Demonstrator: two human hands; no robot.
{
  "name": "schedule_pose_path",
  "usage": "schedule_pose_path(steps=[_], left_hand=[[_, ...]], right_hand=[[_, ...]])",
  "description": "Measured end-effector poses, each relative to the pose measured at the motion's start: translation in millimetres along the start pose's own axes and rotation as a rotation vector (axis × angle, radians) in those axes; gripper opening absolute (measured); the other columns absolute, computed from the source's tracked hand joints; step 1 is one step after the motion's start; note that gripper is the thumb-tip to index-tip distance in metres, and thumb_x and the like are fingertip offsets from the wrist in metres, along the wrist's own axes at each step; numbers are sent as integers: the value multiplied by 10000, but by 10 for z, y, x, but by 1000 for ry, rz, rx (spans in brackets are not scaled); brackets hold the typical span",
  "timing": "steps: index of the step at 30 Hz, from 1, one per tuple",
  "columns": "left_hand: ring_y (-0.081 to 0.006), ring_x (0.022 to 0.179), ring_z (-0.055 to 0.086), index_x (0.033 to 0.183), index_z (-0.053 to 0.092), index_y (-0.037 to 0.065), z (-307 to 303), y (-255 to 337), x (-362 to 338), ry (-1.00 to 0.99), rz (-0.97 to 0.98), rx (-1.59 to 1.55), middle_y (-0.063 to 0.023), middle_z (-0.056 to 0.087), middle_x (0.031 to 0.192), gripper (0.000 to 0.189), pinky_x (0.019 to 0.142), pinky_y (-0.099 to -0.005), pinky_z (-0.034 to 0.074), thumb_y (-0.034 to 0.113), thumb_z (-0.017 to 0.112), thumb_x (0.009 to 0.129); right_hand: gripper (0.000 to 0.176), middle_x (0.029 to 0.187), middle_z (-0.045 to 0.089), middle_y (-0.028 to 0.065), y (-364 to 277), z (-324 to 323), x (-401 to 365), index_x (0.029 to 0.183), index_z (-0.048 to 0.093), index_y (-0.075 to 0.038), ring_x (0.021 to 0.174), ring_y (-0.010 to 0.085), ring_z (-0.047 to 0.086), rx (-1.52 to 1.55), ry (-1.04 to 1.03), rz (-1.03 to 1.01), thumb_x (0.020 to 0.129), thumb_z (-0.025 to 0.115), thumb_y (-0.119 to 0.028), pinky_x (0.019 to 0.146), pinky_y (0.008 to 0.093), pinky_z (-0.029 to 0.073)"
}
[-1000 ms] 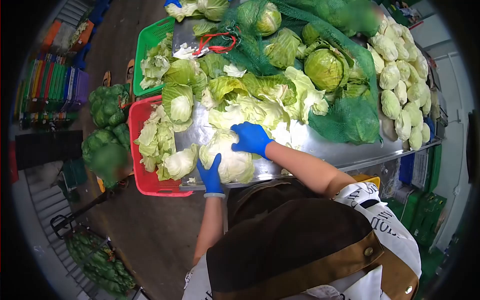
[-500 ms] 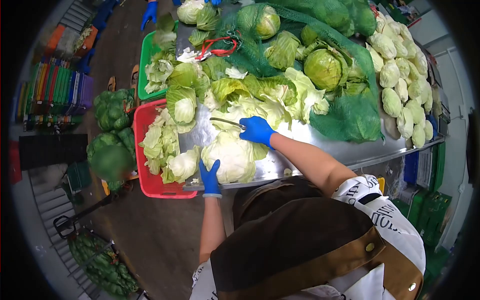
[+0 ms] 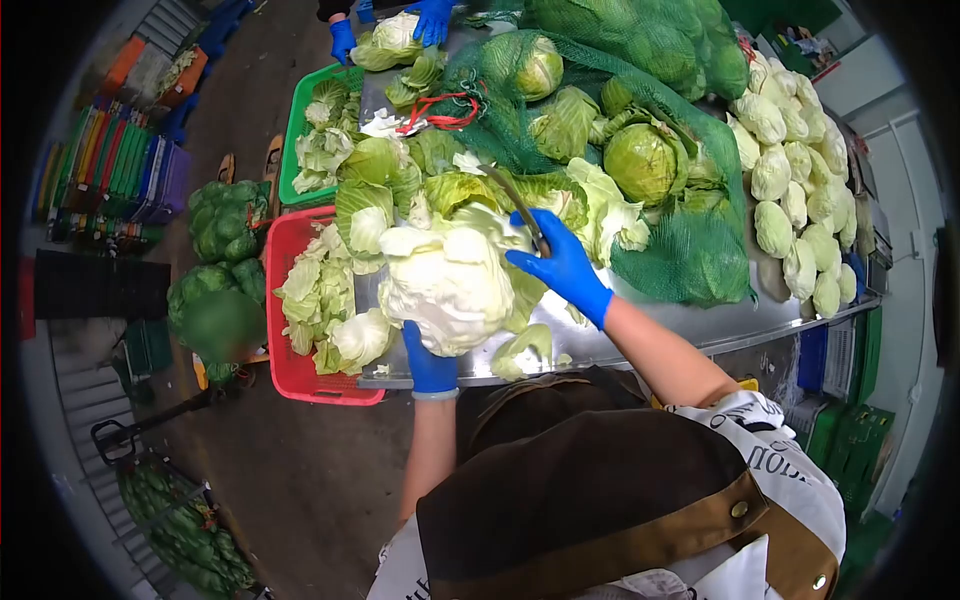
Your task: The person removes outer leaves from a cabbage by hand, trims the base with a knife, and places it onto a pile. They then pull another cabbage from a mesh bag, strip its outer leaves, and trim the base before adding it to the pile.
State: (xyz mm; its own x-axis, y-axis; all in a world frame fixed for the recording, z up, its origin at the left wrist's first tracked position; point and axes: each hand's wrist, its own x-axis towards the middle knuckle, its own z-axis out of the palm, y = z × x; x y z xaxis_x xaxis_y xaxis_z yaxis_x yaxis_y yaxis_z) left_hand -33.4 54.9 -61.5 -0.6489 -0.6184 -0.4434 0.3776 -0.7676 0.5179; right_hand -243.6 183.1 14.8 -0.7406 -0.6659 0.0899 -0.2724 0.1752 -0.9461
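Note:
My left hand [image 3: 430, 364], in a blue glove, supports a pale, peeled cabbage [image 3: 447, 285] from below at the table's near edge. Most of its fingers are hidden under the head. In my blue-gloved right hand [image 3: 566, 262] is a knife [image 3: 512, 197] with a narrow, slightly curved blade pointing up and to the left. That hand is beside the cabbage's right side, over a loose light-green leaf. Another loose leaf [image 3: 523, 352] lies on the metal table [image 3: 650, 322] just below. Trimmed leaves [image 3: 470, 190] are heaped behind the cabbage.
A red crate [image 3: 290, 375] and a green crate [image 3: 300, 95] with leaves stand at the left. Green net bags [image 3: 690, 255] with cabbages lie behind; peeled cabbages [image 3: 800, 190] are piled at the right. Another person's gloved hand [image 3: 432, 20] touches a cabbage at the far end.
The cabbage has been lifted and tilted, with my left hand now beneath it. My right hand moved right, and the knife turned upward. A loose leaf now lies at the near edge.

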Motion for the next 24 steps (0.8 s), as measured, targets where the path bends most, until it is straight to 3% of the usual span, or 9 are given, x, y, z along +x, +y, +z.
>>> schedule_pose_path(steps=[2, 5, 7, 9, 13, 14, 17, 18, 24], left_hand=[[-258, 1292, 378, 1419, 292, 71, 137, 33, -25, -38, 35, 20, -96, 370, 1422, 613, 1091, -408, 302, 436, 440, 949], [-272, 1330, 338, 1449, 257, 90, 308, 127, -156, -80, 109, 145, -94, 329, 1465, 664, 1110, -447, 264, 493, 420, 946], [-257, 1320, 351, 1443, 257, 77, 591, 501, -294, -104, 46, 393, -88, 342, 1453, 656, 1119, -418, 239, 481, 416, 951], [-264, 1318, 350, 1446, 236, 73, 459, 725, -171, -448, 275, 732, -98, 374, 1418, 680, 1113, -404, 245, 478, 439, 938], [-276, 1198, 465, 1417, 260, 58, 613, 639, -44, -270, 32, 725, -143, 430, 1324, 783, 1012, -400, 403, 28, 673, 752], [-276, 1176, 480, 1408, 282, 59, 701, 606, -68, -155, -59, 536, -139, 456, 1298, 813, 987, -387, 428, -52, 687, 712], [-271, 1165, 486, 1393, 300, 39, 558, 361, -29, 26, -29, 487, -138, 470, 1284, 782, 960, -372, 447, -31, 702, 726], [-254, 1156, 486, 1369, 311, 4, 294, 214, 98, 101, 64, 558, -142, 465, 1282, 812, 957, -363, 443, -3, 761, 693], [-239, 1140, 484, 1341, 315, -36, 26, -105, 229, 238, 226, 723, -152, 455, 1268, 886, 957, -348, 437, 51, 837, 630]], right_hand=[[627, 1072, 576, 46, -424, -87, -161, 1257, 496, -61, 936, 114, 508, 121, -240, 292, 727, 787, -228, 829, 278, 437], [722, 960, 584, 14, -350, 9, -263, 1363, 401, -49, 803, 85, 507, 483, -165, 273, 744, 747, -185, 717, 231, 434], [719, 974, 584, 9, -256, -244, -133, 1392, 371, -57, 749, 67, 505, 616, -292, 493, 759, 698, -151, 645, 207, 428], [682, 880, 582, -10, 18, -288, -57, 1380, 394, -60, 600, 33, 449, 722, -357, 449, 779, 702, -156, 515, 199, 365], [616, 872, 564, -19, -5, -174, 24, 1330, 471, -92, 625, 33, 455, 454, -474, 507, 783, 720, -227, 525, 189, 359], [498, 890, 584, 12, -102, -141, 42, 1264, 534, -114, 666, 106, 535, 275, -421, 569, 811, 696, -243, 563, 250, 427], [381, 935, 602, 77, 237, 21, -200, 1211, 564, -122, 759, 235, 598, -293, -62, -136, 852, 636, -230, 660, 350, 489], [314, 979, 598, 121, 215, 23, -303, 1182, 574, -126, 876, 317, 595, -425, -137, -105, 883, 577, -220, 759, 412, 496], [256, 847, 646, 173, 436, 218, -949, 1096, 578, -81, 662, 365, 622, -551, -359, 46, 920, 501, -249, 615, 465, 499]])
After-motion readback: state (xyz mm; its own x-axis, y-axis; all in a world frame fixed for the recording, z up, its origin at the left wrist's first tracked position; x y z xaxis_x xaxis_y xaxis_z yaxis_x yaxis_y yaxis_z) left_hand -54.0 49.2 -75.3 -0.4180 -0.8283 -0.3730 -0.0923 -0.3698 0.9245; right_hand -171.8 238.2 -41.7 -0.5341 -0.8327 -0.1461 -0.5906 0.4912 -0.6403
